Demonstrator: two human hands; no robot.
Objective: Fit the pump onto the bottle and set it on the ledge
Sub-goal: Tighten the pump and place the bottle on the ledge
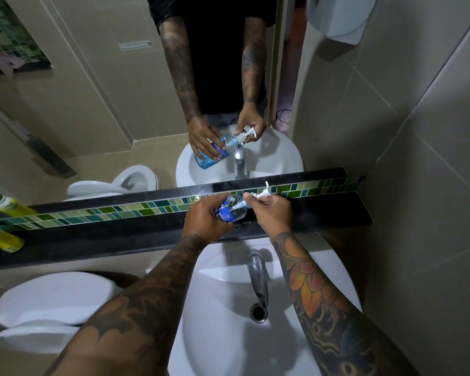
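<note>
A clear bottle (232,208) with a blue label and blue liquid lies tilted in my left hand (206,217), its neck pointing right. My right hand (270,213) grips the white pump (261,193) at its collar, which sits at the bottle's neck. Both hands hover just above the dark ledge (337,215), over the back of the basin. The mirror above shows the same grip from the front. Whether the collar is tight on the neck, I cannot tell.
A white basin (220,316) with a metal tap (258,278) lies below my arms. A yellow-green bottle (0,237) lies on the ledge's far left. A toilet (52,302) stands at lower left. A tiled wall (423,213) closes the right side.
</note>
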